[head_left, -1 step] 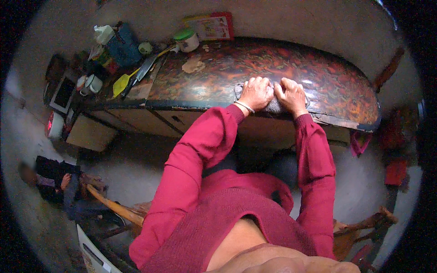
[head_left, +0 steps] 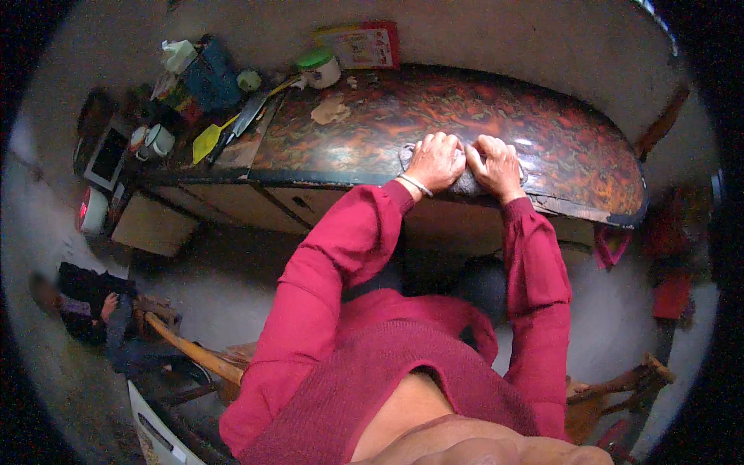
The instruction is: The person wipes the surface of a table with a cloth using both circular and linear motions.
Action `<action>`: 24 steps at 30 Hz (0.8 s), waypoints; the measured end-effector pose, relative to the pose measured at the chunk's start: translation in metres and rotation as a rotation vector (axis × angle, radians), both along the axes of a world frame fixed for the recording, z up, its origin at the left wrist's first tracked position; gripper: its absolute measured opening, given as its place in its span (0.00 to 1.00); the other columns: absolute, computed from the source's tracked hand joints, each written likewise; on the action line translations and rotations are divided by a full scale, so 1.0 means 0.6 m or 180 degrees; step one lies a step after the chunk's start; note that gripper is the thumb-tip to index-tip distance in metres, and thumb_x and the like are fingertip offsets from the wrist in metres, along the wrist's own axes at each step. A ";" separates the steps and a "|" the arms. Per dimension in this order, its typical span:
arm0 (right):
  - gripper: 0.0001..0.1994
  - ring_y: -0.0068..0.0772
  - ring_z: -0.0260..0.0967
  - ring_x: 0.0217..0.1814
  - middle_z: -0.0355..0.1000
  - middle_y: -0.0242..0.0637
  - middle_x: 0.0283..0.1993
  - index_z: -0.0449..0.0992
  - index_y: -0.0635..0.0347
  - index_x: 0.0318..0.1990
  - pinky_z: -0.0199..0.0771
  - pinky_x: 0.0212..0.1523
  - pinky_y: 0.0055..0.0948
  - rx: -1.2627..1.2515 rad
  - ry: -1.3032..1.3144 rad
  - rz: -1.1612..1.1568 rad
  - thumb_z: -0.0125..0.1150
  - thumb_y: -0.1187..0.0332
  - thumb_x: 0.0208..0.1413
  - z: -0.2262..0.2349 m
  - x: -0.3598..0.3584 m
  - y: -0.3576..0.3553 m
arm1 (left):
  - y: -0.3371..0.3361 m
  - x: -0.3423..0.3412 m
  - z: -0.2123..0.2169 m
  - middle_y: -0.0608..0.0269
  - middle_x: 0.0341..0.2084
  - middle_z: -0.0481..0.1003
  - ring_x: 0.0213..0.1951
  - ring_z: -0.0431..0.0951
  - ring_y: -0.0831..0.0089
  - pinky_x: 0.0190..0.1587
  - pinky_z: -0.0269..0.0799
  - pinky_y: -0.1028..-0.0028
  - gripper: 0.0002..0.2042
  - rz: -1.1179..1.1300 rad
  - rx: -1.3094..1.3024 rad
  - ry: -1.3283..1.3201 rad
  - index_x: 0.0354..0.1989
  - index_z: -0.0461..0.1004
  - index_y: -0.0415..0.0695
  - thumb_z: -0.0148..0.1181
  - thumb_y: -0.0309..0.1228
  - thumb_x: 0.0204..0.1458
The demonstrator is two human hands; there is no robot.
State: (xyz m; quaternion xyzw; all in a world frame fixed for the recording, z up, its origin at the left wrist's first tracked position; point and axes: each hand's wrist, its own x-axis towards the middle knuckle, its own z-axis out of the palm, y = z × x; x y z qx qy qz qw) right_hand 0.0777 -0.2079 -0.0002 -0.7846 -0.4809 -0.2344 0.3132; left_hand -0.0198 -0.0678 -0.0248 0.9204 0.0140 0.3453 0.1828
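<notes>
We press both hands side by side on a flat grey piece of dough [head_left: 468, 183] that lies at the near edge of the dark table with a red marbled top [head_left: 573, 139]. Our left hand [head_left: 436, 160] and our right hand [head_left: 496, 165] are curled, knuckles up, fingers bent down onto the dough. The dough is mostly hidden under them; its long axis seems to run left to right along the table edge.

Far from us, a flat rectangular package in red and yellow [head_left: 363, 45] leans against the wall. Beside it stands a white jar with a green lid [head_left: 319, 68]. A small pale scrap of dough [head_left: 331, 111] lies further left, and a yellow scraper [head_left: 208, 140] rests at the left end.
</notes>
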 end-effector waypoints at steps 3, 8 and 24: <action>0.15 0.34 0.68 0.45 0.74 0.29 0.41 0.77 0.49 0.39 0.61 0.45 0.36 -0.0315 -0.0293 0.0671 0.57 0.51 0.51 0.008 -0.014 -0.018 | 0.016 -0.050 0.011 0.51 0.42 0.67 0.49 0.67 0.53 0.53 0.62 0.59 0.20 -0.0411 -0.0297 0.0021 0.49 0.67 0.42 0.57 0.36 0.48; 0.25 0.34 0.65 0.52 0.67 0.27 0.57 0.71 0.40 0.56 0.59 0.52 0.39 -0.0859 -0.0338 0.0885 0.58 0.50 0.49 0.019 -0.036 -0.024 | 0.122 -0.143 0.004 0.48 0.53 0.61 0.58 0.61 0.50 0.60 0.59 0.59 0.24 -0.0036 -0.0338 -0.0326 0.54 0.64 0.44 0.58 0.34 0.47; 0.17 0.38 0.67 0.46 0.73 0.24 0.49 0.72 0.34 0.51 0.62 0.44 0.52 -0.0836 -0.0231 0.1518 0.54 0.55 0.52 0.013 -0.228 0.344 | 0.396 -0.314 -0.040 0.55 0.54 0.67 0.58 0.62 0.55 0.60 0.50 0.48 0.20 0.2090 -0.0239 0.0330 0.57 0.62 0.47 0.48 0.29 0.55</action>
